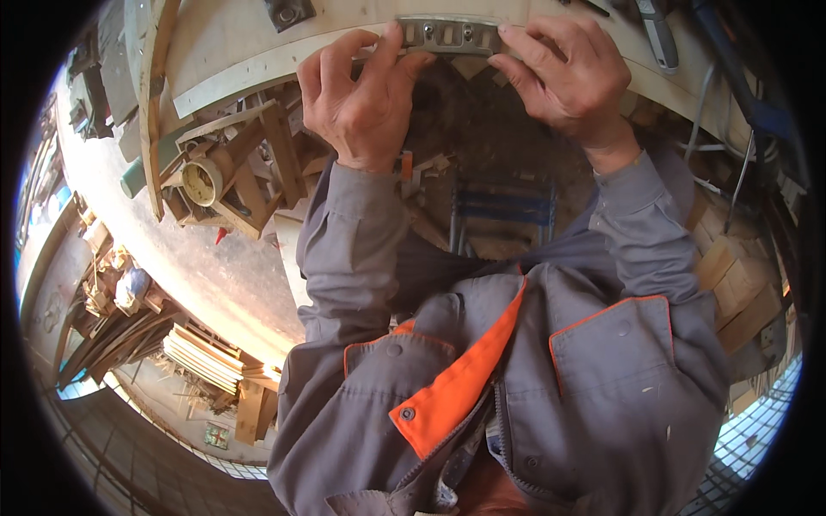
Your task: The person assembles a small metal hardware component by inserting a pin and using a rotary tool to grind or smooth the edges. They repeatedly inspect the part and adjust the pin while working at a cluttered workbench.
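A slotted metal plate [450, 37], with two bolts or screws standing in its slots, lies level at the front edge of the pale wooden workbench [258, 61]. The fingertips of my left hand [361, 97] grip its left end, thumb below and index finger above. At the opposite end, my right hand [568, 74] holds it between thumb and index finger. What lies beneath the plate is partly hidden. A dark metal piece with a bolt [288, 13] rests on the bench to the left.
A grey-handled tool [659, 39] lies on the bench at the right. Below the bench's left part stands a wooden frame with a round tube [201, 182]. A blue folding stool [503, 205] is between the knees. Wood blocks [742, 280] are stacked at the right.
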Motion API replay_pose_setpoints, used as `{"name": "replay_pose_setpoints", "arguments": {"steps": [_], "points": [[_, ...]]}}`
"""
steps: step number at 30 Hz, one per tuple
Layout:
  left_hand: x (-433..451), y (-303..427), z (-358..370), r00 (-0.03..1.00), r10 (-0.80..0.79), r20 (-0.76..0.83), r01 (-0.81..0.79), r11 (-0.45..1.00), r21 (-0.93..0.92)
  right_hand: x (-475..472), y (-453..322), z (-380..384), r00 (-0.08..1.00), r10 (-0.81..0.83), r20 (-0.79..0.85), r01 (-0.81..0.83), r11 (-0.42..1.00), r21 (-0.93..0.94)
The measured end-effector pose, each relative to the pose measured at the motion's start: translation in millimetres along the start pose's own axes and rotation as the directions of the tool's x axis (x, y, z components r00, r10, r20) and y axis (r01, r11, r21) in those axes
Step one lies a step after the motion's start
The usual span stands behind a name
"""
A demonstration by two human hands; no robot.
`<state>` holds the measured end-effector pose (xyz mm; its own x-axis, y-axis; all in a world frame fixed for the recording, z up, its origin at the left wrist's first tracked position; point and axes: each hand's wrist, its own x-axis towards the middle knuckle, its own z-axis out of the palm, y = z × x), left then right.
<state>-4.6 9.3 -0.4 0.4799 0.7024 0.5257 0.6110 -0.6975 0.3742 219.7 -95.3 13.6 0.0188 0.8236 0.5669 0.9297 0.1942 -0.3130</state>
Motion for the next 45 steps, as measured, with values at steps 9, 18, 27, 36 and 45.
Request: {"name": "replay_pose_setpoints", "arguments": {"steps": [9, 18, 27, 36, 45], "points": [[-8.4, 2.6, 10.7, 0.997, 0.033, -0.074, -0.025, 0.994, 0.109, -11.8, -0.3, 6.3, 1.0, 0.004, 0.001, -0.004, 0.999, -0.052], [-8.6, 11.3, 10.2, 0.997, -0.037, -0.065, 0.037, 0.999, -0.006, -10.9, -4.5, 7.2, 1.0, 0.002, 0.017, 0.0, 0.994, -0.107], [-9.0, 9.4, 14.9, 0.993, -0.06, -0.098, 0.057, 0.998, -0.04, -9.7, -3.2, 7.4, 1.0, -0.002, 0.019, 0.004, 0.996, -0.086], [-6.8, 10.2, 11.5, 0.994, -0.069, -0.087, 0.062, 0.995, -0.076, -11.2, 0.5, 10.9, 0.999, -0.031, 0.006, 0.031, 0.997, -0.077], [-5.5, 13.6, 10.2, 0.991, -0.11, -0.073, 0.104, 0.991, -0.079, -6.5, -2.7, 9.2, 0.998, 0.064, 0.008, -0.064, 0.998, -0.022]]}}
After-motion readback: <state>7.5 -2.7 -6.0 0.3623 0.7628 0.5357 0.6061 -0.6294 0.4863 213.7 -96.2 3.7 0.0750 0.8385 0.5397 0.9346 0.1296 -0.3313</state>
